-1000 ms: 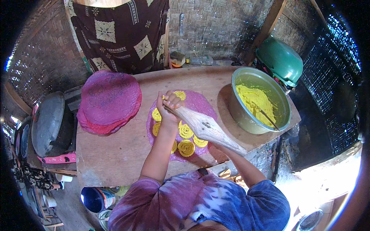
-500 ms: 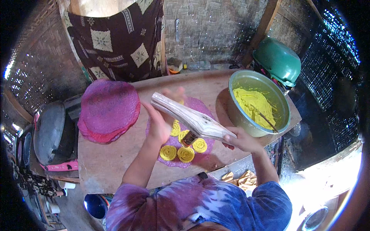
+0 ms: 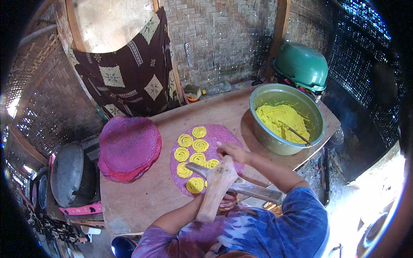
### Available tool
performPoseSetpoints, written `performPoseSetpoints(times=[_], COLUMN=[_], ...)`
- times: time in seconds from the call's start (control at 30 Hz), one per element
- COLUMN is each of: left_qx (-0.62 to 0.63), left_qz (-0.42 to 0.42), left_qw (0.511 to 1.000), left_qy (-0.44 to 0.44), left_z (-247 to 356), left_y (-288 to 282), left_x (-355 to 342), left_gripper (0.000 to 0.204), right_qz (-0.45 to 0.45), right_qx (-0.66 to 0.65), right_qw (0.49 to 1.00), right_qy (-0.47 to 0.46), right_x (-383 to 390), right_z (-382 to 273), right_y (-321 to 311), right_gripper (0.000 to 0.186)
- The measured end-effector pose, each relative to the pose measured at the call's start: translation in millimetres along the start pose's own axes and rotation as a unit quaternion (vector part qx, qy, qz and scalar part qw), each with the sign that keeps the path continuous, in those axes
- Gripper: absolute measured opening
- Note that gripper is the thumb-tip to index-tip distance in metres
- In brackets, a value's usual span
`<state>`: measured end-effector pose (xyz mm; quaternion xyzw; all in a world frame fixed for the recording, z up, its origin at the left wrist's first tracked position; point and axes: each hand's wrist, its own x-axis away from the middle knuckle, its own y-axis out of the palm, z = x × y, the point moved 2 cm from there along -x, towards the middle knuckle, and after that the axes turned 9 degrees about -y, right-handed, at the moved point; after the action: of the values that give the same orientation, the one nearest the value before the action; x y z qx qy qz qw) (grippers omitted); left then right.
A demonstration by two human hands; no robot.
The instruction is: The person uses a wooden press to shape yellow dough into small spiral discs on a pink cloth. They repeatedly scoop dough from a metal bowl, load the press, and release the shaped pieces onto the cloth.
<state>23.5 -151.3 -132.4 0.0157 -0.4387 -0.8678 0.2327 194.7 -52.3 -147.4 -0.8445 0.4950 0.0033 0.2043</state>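
Note:
A wooden press [image 3: 222, 177] of two crossed pieces hangs tilted in front of my chest, over the near edge of a round purple mesh mat [image 3: 218, 132]. My left hand [image 3: 228, 201], partly hidden behind the wood, has its fingers closed round the press close to my shirt. Over the mat's right part is my right hand [image 3: 233, 153], off the press, its fingers stretched toward the mat; whether they touch it I cannot tell. Several yellow dough coils [image 3: 200, 145] lie on the mat's left and middle. The press covers some coils.
A green tub [image 3: 316, 136] of yellow dough with a stick [image 3: 294, 131] stands at the table's right. Stacked pink-purple mesh mats [image 3: 130, 148] lie on the left. Beyond the wooden table [image 3: 124, 202] are a dark pot [image 3: 68, 174] and an upturned green basin [image 3: 302, 64].
The press has swung round and come closer to my chest. My right hand has left its handle and moved over the mat. My left hand, outstretched before, is now on the press.

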Motion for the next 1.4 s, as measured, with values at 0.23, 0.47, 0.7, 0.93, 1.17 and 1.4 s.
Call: performPoseSetpoints(times=[0.23, 0.47, 0.7, 0.93, 1.17, 1.4], left_qx=[0.012, -0.264, -0.667, -0.071, -0.273, -0.506], left_qz=[-0.150, 0.130, 0.326, 0.264, 0.099, 0.446], left_qw=[0.949, 0.953, 0.647, 0.824, 0.730, 0.595], left_qy=[-0.276, -0.071, 0.173, 0.497, 0.619, 0.437], left_z=[65.7, 76.2, 119.9, 138.0, 207.9, 182.5], left_y=[-15.7, -27.4, -54.0, -6.2, 20.0, 22.3], left_x=[15.6, 13.6, 54.0, -1.6, 63.9, 30.1], left_gripper=[0.016, 0.019, 0.027, 0.020, 0.021, 0.028], right_qz=[-0.131, -0.055, 0.470, 0.544, 0.131, 0.103], right_qx=[0.129, 0.182, -0.050, -0.427, 0.644, 0.642], right_qw=[0.845, 0.949, 0.843, 0.682, 0.621, 0.624], right_qy=[-0.502, -0.250, -0.256, -0.237, 0.426, 0.434], right_x=[-7.5, -2.5, 35.5, -3.9, 130.5, 165.7], right_z=[-204.1, -210.2, -171.2, -88.4, -17.7, -35.5], right_y=[28.7, 20.6, -133.7, -73.8, -201.2, -245.5], right_gripper=[0.052, 0.024, 0.015, 0.036, 0.044, 0.025])
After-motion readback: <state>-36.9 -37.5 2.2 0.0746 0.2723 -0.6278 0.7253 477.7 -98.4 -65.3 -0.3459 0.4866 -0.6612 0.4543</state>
